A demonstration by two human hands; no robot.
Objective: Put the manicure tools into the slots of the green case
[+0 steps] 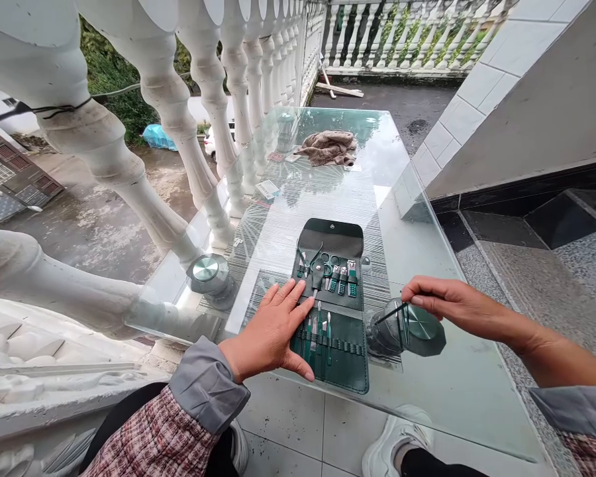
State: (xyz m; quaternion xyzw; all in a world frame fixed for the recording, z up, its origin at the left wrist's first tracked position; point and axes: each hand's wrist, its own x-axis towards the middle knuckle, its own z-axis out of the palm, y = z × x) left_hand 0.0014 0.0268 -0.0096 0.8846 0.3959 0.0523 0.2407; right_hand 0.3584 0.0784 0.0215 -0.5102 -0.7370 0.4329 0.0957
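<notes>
Head cam: left hand (273,331) lies flat, pinning the open manicure case (334,311). Right hand (447,305) pinches a thin tool (396,310) just right of it. Looks mid-pick; next needs a steady grip.

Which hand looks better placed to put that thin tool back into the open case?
Probably the right hand: it pinches the thin tool beside the case. The left hand lies flat, pinning the case.

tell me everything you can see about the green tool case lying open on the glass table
The tool case is a dark green, leather-looking fold-out pouch with a black snap flap, lying flat and open on the glass table near its front edge. Elastic loops hold small metal tools: scissors and clippers in the upper half, slim green-handled picks below. The left hand rests flat on its left side. The right hand, off to its right, pinches a thin dark tool.
</notes>
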